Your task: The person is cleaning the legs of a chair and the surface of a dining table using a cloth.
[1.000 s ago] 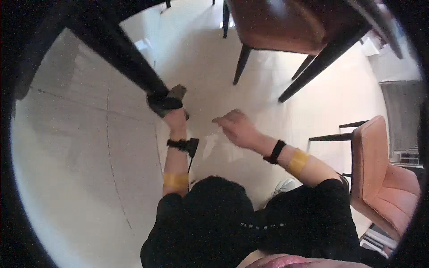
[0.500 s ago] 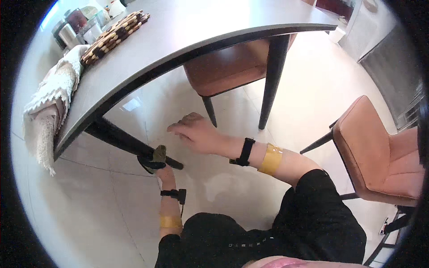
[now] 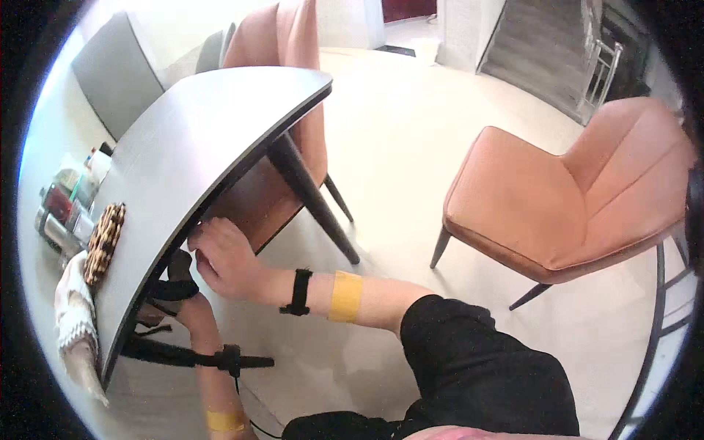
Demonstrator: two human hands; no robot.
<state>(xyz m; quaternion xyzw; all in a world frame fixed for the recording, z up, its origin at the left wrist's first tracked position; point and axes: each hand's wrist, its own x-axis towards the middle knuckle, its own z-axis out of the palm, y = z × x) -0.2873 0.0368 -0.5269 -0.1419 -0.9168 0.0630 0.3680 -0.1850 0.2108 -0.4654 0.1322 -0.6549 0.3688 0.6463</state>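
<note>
Left hand point(image 3: 191, 309) with dark item point(image 3: 180, 265) just under desk point(image 3: 183, 139) rim, black band point(image 3: 173, 290) likely keeping it on; fingers mostly hidden, can't tell grip width; right hand point(image 3: 226, 258) beside it, grip half-curled, nothing visible inside, perhaps for balance.
</note>
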